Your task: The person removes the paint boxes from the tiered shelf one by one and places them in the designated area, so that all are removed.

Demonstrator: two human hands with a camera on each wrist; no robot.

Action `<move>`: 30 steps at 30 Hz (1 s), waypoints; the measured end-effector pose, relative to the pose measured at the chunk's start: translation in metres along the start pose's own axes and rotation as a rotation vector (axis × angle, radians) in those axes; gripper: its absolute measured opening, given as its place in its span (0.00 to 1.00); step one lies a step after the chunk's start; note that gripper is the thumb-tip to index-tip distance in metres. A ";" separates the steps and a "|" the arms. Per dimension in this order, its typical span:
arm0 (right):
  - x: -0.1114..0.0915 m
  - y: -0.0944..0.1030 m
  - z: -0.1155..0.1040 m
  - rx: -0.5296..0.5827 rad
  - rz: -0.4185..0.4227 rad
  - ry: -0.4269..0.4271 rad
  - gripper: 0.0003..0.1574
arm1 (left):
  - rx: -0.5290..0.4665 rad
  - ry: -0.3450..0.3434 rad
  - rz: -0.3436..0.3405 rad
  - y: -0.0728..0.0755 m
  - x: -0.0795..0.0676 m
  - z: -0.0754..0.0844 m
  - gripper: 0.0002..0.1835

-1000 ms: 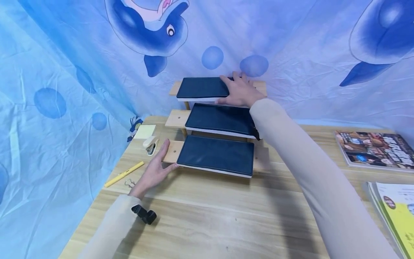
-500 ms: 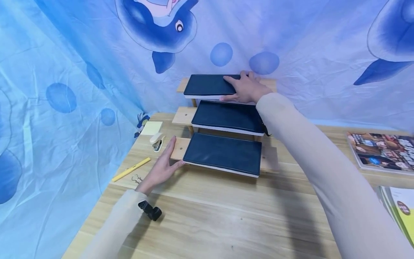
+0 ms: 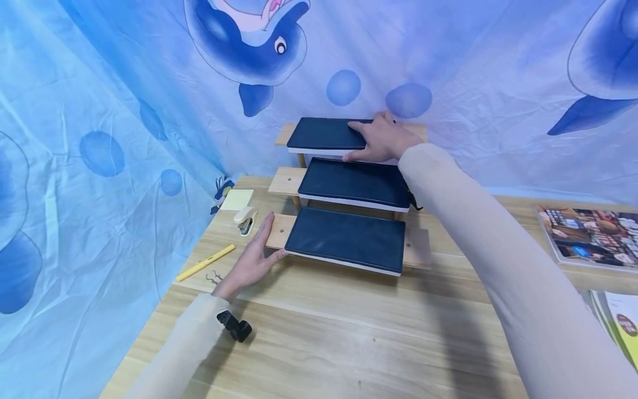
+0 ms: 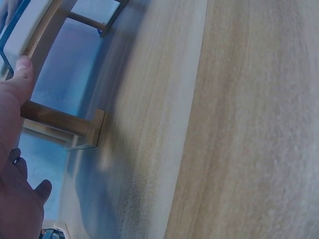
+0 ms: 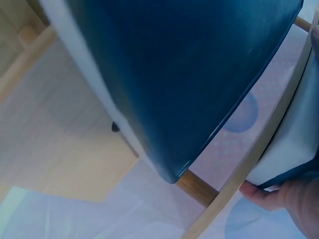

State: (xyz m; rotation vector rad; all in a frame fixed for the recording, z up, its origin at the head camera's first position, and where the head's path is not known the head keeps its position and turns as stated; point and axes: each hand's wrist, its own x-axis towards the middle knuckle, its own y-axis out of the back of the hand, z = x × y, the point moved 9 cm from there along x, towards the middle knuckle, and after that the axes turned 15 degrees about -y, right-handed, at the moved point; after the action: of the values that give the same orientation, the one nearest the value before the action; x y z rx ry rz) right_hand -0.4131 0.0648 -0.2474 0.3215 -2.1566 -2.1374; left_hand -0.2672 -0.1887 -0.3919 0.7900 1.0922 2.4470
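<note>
A three-step wooden stand [image 3: 282,180] carries a white box with a dark blue top on each step. My right hand [image 3: 384,138] grips the right end of the top box [image 3: 324,133], fingers spread over it and thumb at its front. In the right wrist view, fingers curl round that box's white end [image 5: 289,144]. The middle box [image 3: 354,183] lies just below. My left hand [image 3: 251,257] holds the left end of the lowest step [image 3: 280,230], thumb along the front edge close to the bottom box [image 3: 346,238]; the left wrist view shows the thumb [image 4: 22,74] on the wood.
Left of the stand are a sticky-note pad [image 3: 236,199], a small white stapler [image 3: 245,220], a yellow pen [image 3: 205,262] and a binder clip [image 3: 214,277]. Magazines [image 3: 590,235] lie at the right. A blue dolphin-print sheet [image 3: 344,50] hangs right behind the stand.
The head view has shifted a little, so everything sits slightly further right in it. Both hands keep their places on the stand and the top box.
</note>
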 end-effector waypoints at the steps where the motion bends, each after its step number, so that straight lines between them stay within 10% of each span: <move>1: 0.000 0.000 0.001 0.001 0.005 0.002 0.65 | 0.002 0.006 0.000 0.000 0.000 0.000 0.48; 30: -0.077 0.020 0.051 0.107 0.213 -0.044 0.57 | 0.012 0.000 -0.007 0.003 0.003 0.003 0.48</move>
State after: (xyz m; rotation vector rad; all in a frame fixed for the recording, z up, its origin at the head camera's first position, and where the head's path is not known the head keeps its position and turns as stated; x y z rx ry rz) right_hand -0.3503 0.1308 -0.2216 0.0492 -2.2209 -1.9370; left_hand -0.2676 -0.1872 -0.3869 0.7879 1.1095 2.4368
